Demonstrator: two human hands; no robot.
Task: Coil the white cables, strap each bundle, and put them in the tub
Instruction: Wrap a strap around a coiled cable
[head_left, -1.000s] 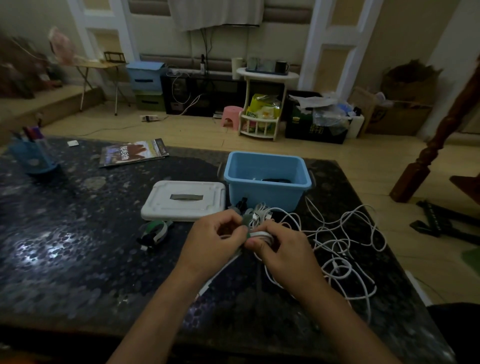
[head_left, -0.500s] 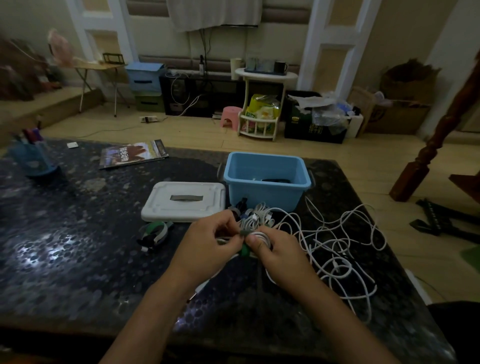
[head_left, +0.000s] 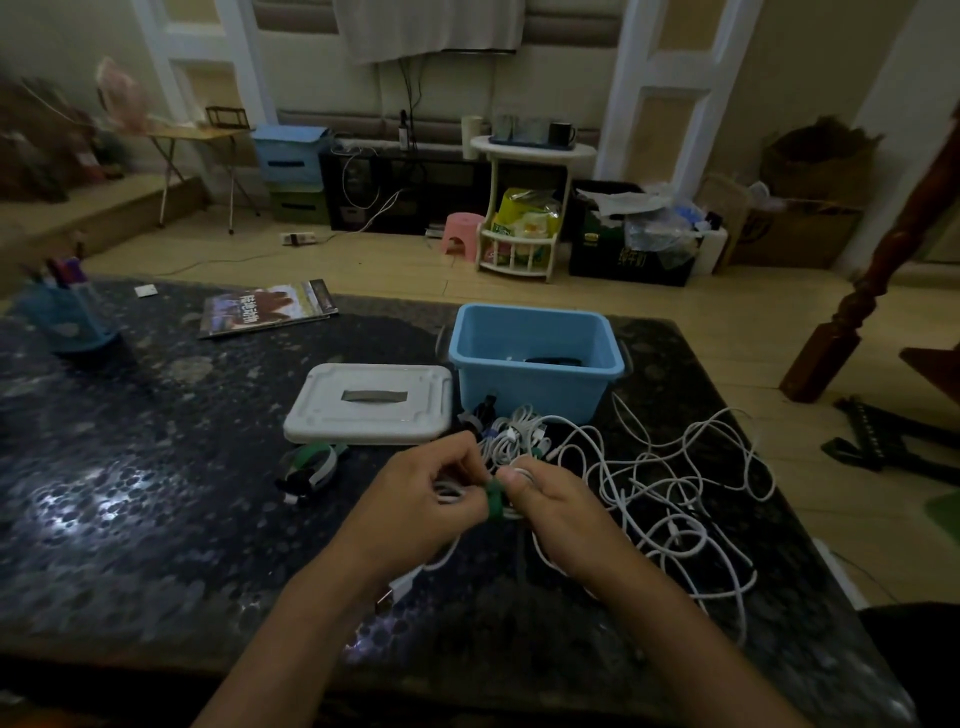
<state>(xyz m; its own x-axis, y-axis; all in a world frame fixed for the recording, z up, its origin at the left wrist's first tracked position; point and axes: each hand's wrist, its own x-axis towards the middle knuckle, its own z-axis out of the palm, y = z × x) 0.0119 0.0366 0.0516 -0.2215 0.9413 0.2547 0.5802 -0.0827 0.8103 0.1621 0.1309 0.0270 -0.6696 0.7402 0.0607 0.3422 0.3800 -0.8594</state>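
My left hand (head_left: 423, 501) and my right hand (head_left: 558, 506) meet over the dark table, both gripping a small coiled white cable bundle (head_left: 453, 492). A green strap (head_left: 494, 500) is wrapped round the bundle between my thumbs. The bundle's plug end (head_left: 396, 590) trails down toward me. A loose tangle of white cables (head_left: 675, 488) spreads to the right. Several coiled cables (head_left: 514, 431) lie in front of the light blue tub (head_left: 535, 364), which stands just beyond my hands with something dark at its bottom.
The tub's white lid (head_left: 371, 402) lies flat to its left. Spare green and white straps (head_left: 311, 465) sit left of my hands. A magazine (head_left: 267, 309) and a blue pen holder (head_left: 62, 317) are at the far left. The table's right edge (head_left: 779, 493) runs beside the tangle.
My hands have drawn slightly toward me with the bundle. The green strap now shows as a closed band between my thumbs.
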